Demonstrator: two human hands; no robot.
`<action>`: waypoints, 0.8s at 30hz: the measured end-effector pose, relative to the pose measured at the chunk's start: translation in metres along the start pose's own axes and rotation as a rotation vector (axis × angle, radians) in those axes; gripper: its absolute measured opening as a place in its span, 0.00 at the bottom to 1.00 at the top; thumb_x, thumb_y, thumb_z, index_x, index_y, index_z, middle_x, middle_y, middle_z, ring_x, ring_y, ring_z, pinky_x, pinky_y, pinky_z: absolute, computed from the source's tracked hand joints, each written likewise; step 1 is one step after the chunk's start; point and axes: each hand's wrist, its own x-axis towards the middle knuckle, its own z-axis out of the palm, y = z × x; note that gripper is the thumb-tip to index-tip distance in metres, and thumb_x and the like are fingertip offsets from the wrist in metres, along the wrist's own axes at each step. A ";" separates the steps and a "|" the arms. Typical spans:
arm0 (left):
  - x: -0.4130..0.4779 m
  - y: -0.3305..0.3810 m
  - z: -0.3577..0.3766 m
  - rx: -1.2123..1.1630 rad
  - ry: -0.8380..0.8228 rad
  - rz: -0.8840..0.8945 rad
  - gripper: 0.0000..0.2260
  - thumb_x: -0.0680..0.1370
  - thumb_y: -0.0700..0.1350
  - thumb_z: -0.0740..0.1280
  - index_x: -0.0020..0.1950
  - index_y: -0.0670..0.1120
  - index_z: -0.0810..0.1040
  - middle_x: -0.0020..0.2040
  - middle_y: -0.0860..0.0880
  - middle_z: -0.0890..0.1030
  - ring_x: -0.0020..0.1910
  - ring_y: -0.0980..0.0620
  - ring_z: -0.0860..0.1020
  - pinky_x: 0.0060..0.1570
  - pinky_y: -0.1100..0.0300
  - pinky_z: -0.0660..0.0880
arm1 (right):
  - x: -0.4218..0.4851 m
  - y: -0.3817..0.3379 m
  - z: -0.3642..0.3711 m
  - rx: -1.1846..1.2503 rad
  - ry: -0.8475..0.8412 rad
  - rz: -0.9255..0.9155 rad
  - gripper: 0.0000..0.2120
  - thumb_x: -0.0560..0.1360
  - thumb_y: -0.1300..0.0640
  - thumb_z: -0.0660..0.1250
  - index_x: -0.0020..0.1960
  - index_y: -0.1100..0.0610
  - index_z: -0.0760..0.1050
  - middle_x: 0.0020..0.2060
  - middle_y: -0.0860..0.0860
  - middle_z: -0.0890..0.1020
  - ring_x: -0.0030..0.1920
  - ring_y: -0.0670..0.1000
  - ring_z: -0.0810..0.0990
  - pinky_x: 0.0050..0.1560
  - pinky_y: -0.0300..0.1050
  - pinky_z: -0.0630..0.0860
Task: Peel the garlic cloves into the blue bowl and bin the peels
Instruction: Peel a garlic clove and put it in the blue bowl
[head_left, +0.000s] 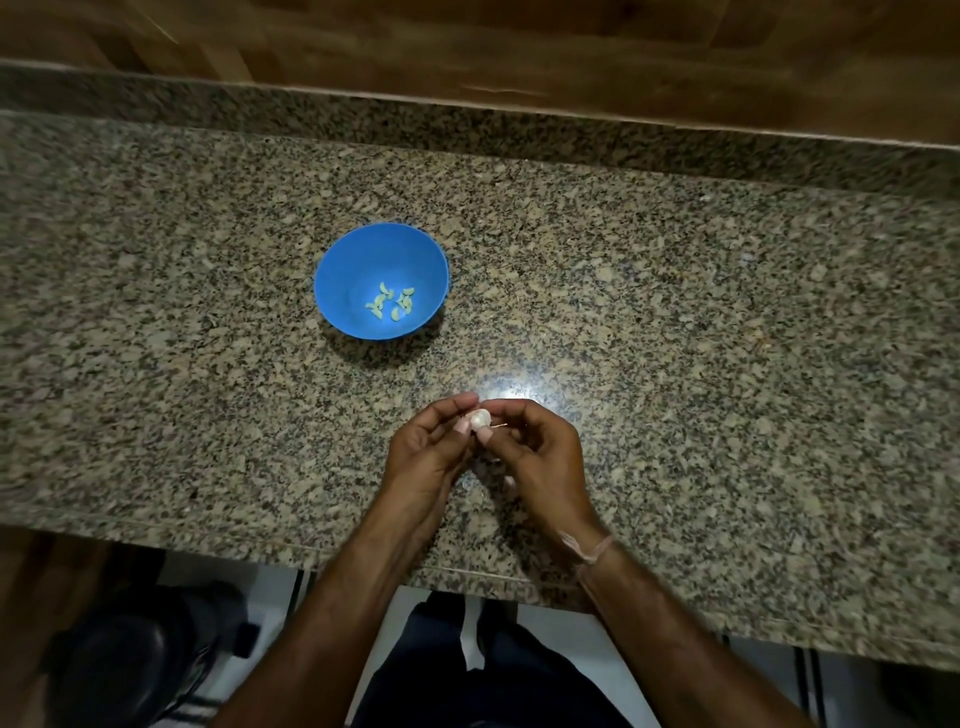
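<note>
A blue bowl (340, 270) stands on the granite counter, left of centre, with several pale peeled cloves (390, 302) in its bottom. In front of it, nearer the counter's front edge, my left hand (431, 449) and my right hand (537, 452) meet fingertip to fingertip around a small whitish garlic clove (479, 417). Both hands pinch it between thumb and fingers, a little above the counter. A few pale peel scraps (467, 483) lie on the counter under my hands, partly hidden by them. No bin is in view.
The speckled granite counter (727, 338) runs across the whole view, with a raised back lip and wooden panelling (519, 47) behind it. Below the front edge are a white floor, my dark clothing and a dark object (130, 654) at lower left.
</note>
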 end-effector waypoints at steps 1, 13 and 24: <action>-0.002 0.001 0.002 0.011 -0.010 0.013 0.11 0.80 0.33 0.67 0.61 0.40 0.81 0.56 0.38 0.85 0.57 0.44 0.84 0.57 0.56 0.82 | 0.000 -0.002 -0.001 0.002 -0.002 -0.011 0.10 0.76 0.66 0.76 0.56 0.59 0.84 0.49 0.55 0.88 0.50 0.59 0.86 0.51 0.47 0.83; -0.016 -0.003 0.013 0.122 0.103 0.125 0.09 0.79 0.35 0.70 0.58 0.39 0.83 0.55 0.39 0.86 0.56 0.44 0.85 0.52 0.58 0.81 | -0.003 -0.017 -0.007 -0.006 -0.038 -0.028 0.05 0.76 0.66 0.75 0.52 0.63 0.85 0.44 0.57 0.88 0.46 0.59 0.87 0.47 0.46 0.84; 0.002 -0.009 0.003 0.612 0.309 0.242 0.06 0.79 0.35 0.71 0.51 0.44 0.86 0.45 0.48 0.87 0.44 0.52 0.85 0.41 0.66 0.80 | 0.009 0.011 -0.015 -0.191 0.041 0.145 0.01 0.80 0.66 0.71 0.49 0.62 0.81 0.40 0.62 0.86 0.38 0.54 0.84 0.41 0.46 0.83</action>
